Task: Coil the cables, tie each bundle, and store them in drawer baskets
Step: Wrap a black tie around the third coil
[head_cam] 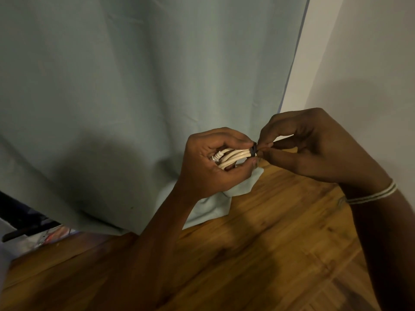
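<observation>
A coiled white cable bundle [233,158] lies in my left hand [211,162], whose fingers wrap around it from the left. A dark tie [254,150] circles the bundle's right end. My right hand [310,144] pinches that tie between thumb and forefinger, touching the bundle's end. A ribbed white connector boot shows at the bundle's left, inside my left palm. Both hands are held above the floor in front of a curtain. No drawer or basket is in view.
A pale green curtain [134,97] hangs across the left and middle, its hem reaching the wooden floor [258,243]. A white wall [363,63] stands on the right. Dark objects and clutter [29,230] show under the curtain at lower left.
</observation>
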Tool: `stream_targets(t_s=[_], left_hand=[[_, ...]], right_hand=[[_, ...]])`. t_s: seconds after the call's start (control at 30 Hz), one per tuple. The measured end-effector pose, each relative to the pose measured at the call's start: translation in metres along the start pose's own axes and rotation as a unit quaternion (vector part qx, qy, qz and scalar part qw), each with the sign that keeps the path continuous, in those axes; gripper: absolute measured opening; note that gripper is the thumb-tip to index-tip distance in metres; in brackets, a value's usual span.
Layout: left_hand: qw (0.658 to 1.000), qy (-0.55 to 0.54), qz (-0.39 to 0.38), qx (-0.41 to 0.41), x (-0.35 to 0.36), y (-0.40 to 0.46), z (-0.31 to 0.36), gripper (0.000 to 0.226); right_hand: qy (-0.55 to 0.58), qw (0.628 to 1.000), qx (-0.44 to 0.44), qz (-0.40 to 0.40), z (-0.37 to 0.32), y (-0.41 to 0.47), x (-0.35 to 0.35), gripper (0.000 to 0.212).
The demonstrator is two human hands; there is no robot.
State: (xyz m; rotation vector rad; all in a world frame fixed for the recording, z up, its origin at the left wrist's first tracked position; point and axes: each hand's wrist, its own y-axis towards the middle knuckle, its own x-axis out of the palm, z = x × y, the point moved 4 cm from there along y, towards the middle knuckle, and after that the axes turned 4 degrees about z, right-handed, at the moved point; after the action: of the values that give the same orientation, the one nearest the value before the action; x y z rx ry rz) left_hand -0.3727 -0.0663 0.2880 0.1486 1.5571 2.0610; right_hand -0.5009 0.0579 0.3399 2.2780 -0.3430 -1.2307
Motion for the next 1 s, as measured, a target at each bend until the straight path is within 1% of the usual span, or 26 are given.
stream_targets(t_s=[0.07, 0.23, 0.4, 0.47, 0.63, 0.83, 0.93, 1.0], left_hand=[[1.000, -0.004, 0.004, -0.001, 0.000, 0.000, 0.000, 0.030], [1.000, 0.000, 0.001, 0.003, 0.002, 0.001, 0.003, 0.026], [1.000, 0.004, 0.000, 0.010, 0.004, 0.002, 0.007, 0.026], [1.000, 0.006, -0.002, 0.013, 0.004, 0.002, 0.008, 0.026], [1.000, 0.015, 0.012, 0.004, 0.004, 0.004, 0.007, 0.029], [0.999, 0.044, 0.016, 0.020, 0.006, 0.009, 0.010, 0.025], [0.997, 0.062, 0.016, 0.034, 0.008, 0.009, 0.010, 0.025], [0.998, 0.057, 0.016, 0.027, 0.009, 0.008, 0.010, 0.026]], right_hand=[[-0.007, 1.000, -0.008, -0.002, -0.002, 0.000, 0.001, 0.008], [0.010, 1.000, 0.005, -0.011, 0.001, 0.002, -0.001, 0.011], [0.041, 0.999, 0.018, 0.028, 0.005, -0.004, -0.001, 0.015], [0.056, 0.998, 0.019, 0.029, 0.009, -0.005, -0.004, 0.017], [0.091, 0.996, -0.003, 0.020, 0.014, -0.009, -0.004, 0.021], [0.049, 0.997, 0.006, 0.060, 0.021, -0.011, -0.001, 0.025], [0.040, 0.997, 0.022, 0.068, 0.021, -0.012, 0.003, 0.019], [0.014, 0.997, 0.021, 0.070, 0.020, -0.013, 0.003, 0.014]])
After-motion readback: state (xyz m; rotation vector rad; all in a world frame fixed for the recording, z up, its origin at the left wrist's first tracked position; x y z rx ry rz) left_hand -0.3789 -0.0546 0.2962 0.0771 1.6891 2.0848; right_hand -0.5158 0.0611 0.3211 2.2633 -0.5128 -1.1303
